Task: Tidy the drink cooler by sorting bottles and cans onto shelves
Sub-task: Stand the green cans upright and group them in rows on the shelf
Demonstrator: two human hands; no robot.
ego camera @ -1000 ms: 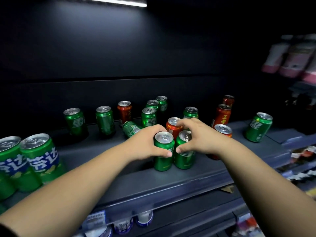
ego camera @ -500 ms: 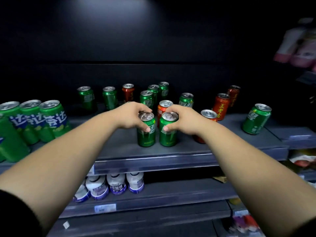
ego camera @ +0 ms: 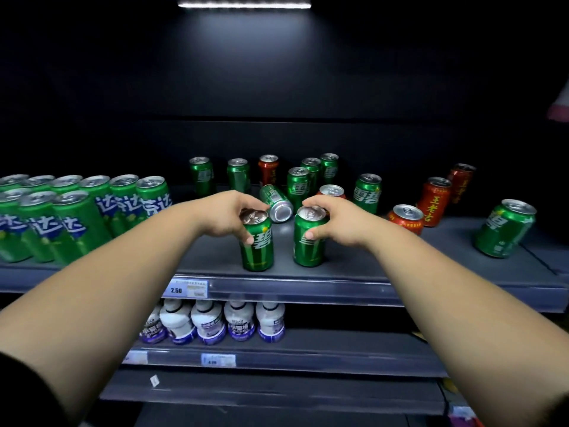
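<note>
Green cans gripped near the top by curled fingers of left hand and right hand could send the toppled can just behind the fingers rolling.

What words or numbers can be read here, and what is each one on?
"2.50": price tag on the shelf edge.
"碧": left can, gripped by the left hand.
"雪碧": back can, green.
"王老吉": red can.
"芬达": side cans, far left.
Unreadable: right can in the right hand, lower tag, bottles.
</note>
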